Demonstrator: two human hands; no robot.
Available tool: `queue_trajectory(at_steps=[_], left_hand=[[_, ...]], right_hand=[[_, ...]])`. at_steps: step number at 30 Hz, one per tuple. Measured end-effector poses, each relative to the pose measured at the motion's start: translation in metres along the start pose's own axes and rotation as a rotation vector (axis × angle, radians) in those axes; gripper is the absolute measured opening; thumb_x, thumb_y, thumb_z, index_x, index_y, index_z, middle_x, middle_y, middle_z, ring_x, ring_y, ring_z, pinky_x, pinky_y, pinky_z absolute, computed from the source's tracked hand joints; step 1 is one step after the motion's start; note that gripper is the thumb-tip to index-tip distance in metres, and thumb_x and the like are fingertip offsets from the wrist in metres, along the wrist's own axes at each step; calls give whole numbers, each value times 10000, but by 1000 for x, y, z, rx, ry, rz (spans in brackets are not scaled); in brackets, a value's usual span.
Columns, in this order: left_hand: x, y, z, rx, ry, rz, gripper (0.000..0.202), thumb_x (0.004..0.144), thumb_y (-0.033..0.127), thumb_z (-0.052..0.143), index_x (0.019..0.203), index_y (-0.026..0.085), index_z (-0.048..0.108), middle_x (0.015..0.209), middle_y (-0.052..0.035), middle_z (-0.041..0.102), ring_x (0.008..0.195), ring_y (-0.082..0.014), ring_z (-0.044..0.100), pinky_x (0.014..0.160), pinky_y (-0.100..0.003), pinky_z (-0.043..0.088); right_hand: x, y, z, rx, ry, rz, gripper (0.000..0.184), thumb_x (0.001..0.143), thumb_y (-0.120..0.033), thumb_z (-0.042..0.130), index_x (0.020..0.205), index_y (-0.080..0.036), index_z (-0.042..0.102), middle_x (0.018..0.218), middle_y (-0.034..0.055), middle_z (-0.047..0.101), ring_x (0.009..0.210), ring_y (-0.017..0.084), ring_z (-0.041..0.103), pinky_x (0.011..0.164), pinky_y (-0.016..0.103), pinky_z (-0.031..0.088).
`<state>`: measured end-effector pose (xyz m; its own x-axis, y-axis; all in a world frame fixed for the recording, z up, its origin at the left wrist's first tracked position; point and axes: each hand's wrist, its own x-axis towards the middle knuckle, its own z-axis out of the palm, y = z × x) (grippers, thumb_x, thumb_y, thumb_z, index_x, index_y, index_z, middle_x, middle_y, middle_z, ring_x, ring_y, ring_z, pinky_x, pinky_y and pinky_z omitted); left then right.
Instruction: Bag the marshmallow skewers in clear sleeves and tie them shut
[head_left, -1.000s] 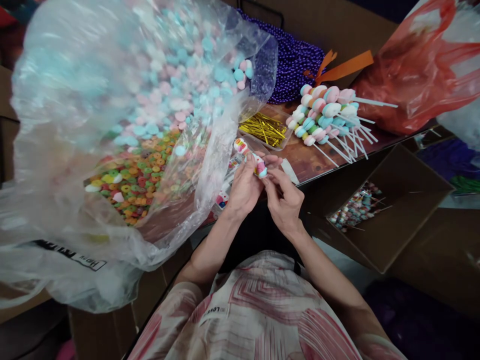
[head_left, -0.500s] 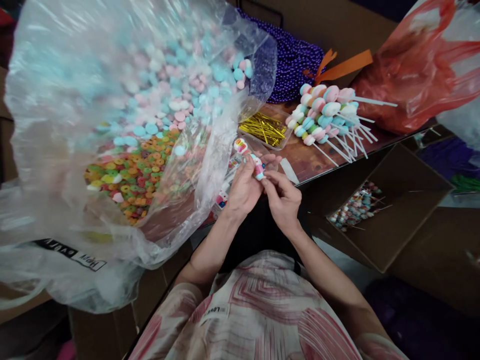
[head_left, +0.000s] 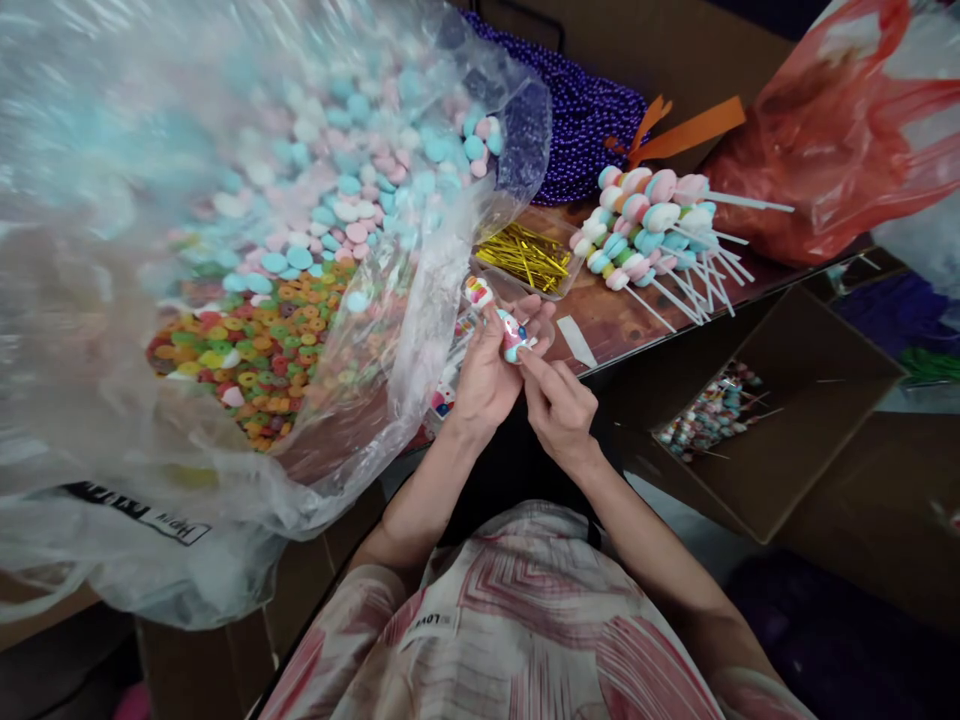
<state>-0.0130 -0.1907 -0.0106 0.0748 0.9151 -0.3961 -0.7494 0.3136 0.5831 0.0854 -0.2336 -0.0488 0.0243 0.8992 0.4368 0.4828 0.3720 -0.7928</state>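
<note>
My left hand (head_left: 486,378) is closed around a wrapped candy skewer (head_left: 513,336) in pink, white and pale blue, its upper end showing above the thumb. The far fingers of that hand lie stretched out behind the candy. At the candy's lower end my right hand (head_left: 561,408) pinches with thumb and forefinger. What exactly sits between those fingertips is too small to make out. Just beyond the hands lies a clear tray of gold twist ties (head_left: 525,252). Finished candy skewers on white sticks (head_left: 652,232) are piled to its right.
A large clear bag (head_left: 360,400) of pastel candies (head_left: 352,210) and ring gummies (head_left: 277,350) covers the left. Purple bead strings (head_left: 577,120) and a red plastic bag (head_left: 817,150) stand at the back. Below the table edge, a cardboard box (head_left: 810,400) holds more skewers (head_left: 712,415).
My right hand has shifted slightly left and its fingers have curled more at the candy's lower end. The left hand has tilted a little, showing more of the candy.
</note>
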Motion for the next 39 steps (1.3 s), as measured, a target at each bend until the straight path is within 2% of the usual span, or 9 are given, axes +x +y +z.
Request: queue_trajectory(at_steps=[4,8,15,20,25,28,31,36,39], left_hand=[[-2,-4,1,8,-54,57,192,987,364,576,931,198,654,1084,-49,752,1263,-226,639,1040,-375,515],[-5,-8,5,48,-14,58,122,965,292,615,895,192,624,1020,-43,758,1205,-205,667,1031,-363,518],[-6,-9,6,87,4,-2,106,884,255,714,923,190,641,1100,-50,752,1185,-209,678,1025,-344,532],[-10,-15,2,94,-34,32,158,844,236,760,956,205,654,1138,-33,748,1246,-213,646,1070,-362,515],[-12,-4,0,145,-136,8,204,843,340,773,929,182,676,1141,-81,754,1261,-249,639,1063,-402,520],[-8,5,0,148,-35,93,192,852,358,760,882,187,678,1060,-70,767,1205,-230,671,1043,-364,528],[-4,3,2,153,38,140,121,874,293,735,865,192,669,990,-46,770,1139,-193,698,1030,-321,531],[-5,-11,0,158,-49,182,177,871,349,739,935,196,677,991,-34,774,1141,-184,694,1045,-309,516],[-5,-11,-4,180,-82,175,261,818,381,791,944,195,660,982,-30,777,1156,-194,694,1057,-322,506]], right_hand=[[8,-5,1,174,60,196,210,957,-295,594,1088,-249,752,934,31,772,718,153,691,720,325,605],[19,-7,1,352,82,392,131,896,-306,658,976,-212,703,761,-10,713,582,116,622,577,266,544],[23,-9,-1,214,79,373,165,894,-340,633,954,-226,529,781,-19,669,602,113,611,598,260,508],[30,-9,4,305,105,447,242,885,-415,637,923,-240,474,874,7,665,677,119,642,589,242,508],[32,-6,-4,464,54,575,336,825,-449,722,834,-237,461,629,-79,547,507,83,494,488,214,399],[31,-9,-9,417,54,533,299,840,-393,717,769,-226,479,562,-95,469,475,70,405,486,219,341],[31,-14,-6,301,50,434,297,863,-364,688,697,-218,490,586,-71,476,507,79,415,508,235,343],[37,-12,3,87,78,360,281,890,-361,643,696,-220,495,622,-52,535,537,95,464,566,253,387],[34,-8,-3,97,16,378,300,905,-405,628,702,-217,511,631,-47,545,561,102,477,586,254,396]])
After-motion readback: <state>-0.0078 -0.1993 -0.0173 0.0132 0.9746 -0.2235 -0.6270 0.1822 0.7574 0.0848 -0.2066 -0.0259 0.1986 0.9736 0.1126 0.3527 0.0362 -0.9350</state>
